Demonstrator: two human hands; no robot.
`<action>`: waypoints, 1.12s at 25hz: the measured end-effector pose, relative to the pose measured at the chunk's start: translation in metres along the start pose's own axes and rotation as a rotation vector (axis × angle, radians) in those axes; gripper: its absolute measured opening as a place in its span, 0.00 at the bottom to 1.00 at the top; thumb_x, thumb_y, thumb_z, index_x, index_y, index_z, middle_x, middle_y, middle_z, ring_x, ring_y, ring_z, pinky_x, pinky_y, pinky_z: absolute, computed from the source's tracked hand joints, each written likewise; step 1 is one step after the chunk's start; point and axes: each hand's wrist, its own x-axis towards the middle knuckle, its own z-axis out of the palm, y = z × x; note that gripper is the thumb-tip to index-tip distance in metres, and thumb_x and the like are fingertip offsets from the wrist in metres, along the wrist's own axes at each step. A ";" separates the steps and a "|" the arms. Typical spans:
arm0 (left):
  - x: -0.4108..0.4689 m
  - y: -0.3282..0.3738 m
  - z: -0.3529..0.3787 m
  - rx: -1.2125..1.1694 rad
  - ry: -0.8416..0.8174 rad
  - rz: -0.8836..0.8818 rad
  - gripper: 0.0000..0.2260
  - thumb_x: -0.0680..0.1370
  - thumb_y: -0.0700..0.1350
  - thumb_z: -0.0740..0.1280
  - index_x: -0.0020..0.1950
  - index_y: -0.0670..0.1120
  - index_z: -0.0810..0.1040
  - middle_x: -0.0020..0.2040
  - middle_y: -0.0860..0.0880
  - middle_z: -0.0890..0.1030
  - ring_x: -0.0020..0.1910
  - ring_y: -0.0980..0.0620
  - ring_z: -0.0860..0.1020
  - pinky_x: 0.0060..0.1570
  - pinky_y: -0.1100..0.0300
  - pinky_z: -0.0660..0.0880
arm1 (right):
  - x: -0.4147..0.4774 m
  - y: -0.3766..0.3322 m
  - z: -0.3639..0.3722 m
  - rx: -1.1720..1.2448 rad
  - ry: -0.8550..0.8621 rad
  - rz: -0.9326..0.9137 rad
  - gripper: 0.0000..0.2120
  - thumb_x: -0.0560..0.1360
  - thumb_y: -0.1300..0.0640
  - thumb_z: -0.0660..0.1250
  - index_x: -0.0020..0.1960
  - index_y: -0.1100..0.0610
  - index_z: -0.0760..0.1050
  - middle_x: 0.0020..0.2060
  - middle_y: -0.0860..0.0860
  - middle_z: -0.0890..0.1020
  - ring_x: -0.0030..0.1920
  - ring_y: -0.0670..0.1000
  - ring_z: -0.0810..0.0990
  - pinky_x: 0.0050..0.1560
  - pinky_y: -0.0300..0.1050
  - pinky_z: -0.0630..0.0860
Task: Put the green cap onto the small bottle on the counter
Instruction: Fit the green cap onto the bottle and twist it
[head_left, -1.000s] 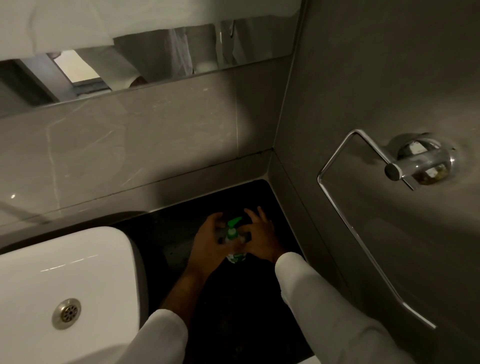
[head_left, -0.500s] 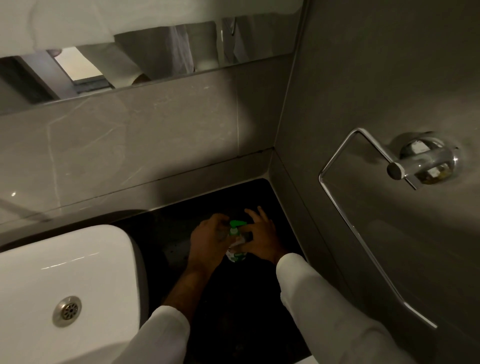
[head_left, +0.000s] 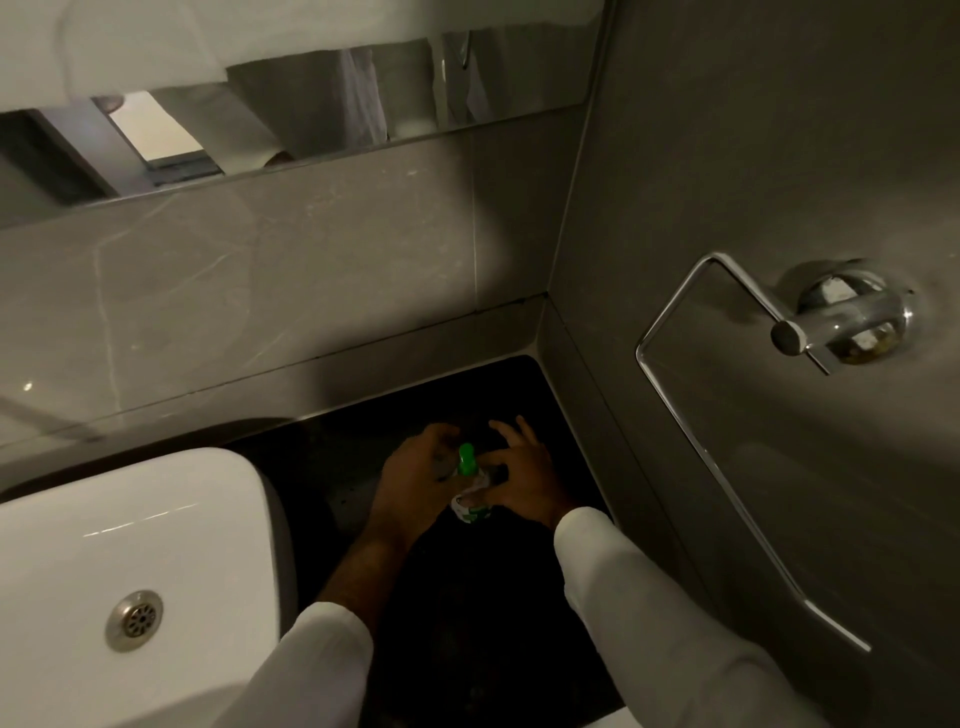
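2 hands flank the small bottle, green cap upright.

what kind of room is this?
Most likely a bathroom: a white basin with a metal drain, a mirror above the tiled wall, and a chrome towel ring on the side wall by the dark counter.

Dim bathroom corner: grey marbled wall tiles meet a plain grey side wall, a mirror strip runs above, a white basin sits left, a chrome towel ring hangs right
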 end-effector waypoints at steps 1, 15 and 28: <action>-0.001 -0.001 0.001 0.011 0.030 0.019 0.24 0.68 0.58 0.75 0.61 0.59 0.73 0.53 0.55 0.79 0.51 0.55 0.79 0.48 0.59 0.78 | 0.000 0.000 0.001 0.001 0.003 0.006 0.27 0.65 0.45 0.82 0.63 0.49 0.84 0.84 0.47 0.54 0.85 0.60 0.48 0.82 0.64 0.56; 0.000 0.010 -0.010 -0.170 -0.189 -0.047 0.36 0.69 0.54 0.72 0.73 0.60 0.60 0.64 0.54 0.75 0.61 0.54 0.78 0.58 0.56 0.78 | -0.006 -0.008 -0.004 -0.007 -0.016 0.014 0.27 0.67 0.47 0.81 0.65 0.52 0.83 0.84 0.47 0.55 0.85 0.58 0.46 0.83 0.62 0.54; -0.001 0.016 -0.012 0.244 0.008 -0.011 0.29 0.68 0.53 0.76 0.66 0.50 0.73 0.57 0.47 0.81 0.56 0.44 0.78 0.60 0.42 0.72 | 0.002 -0.008 0.005 0.002 -0.019 0.018 0.28 0.68 0.46 0.80 0.67 0.51 0.82 0.85 0.48 0.54 0.85 0.59 0.47 0.83 0.60 0.55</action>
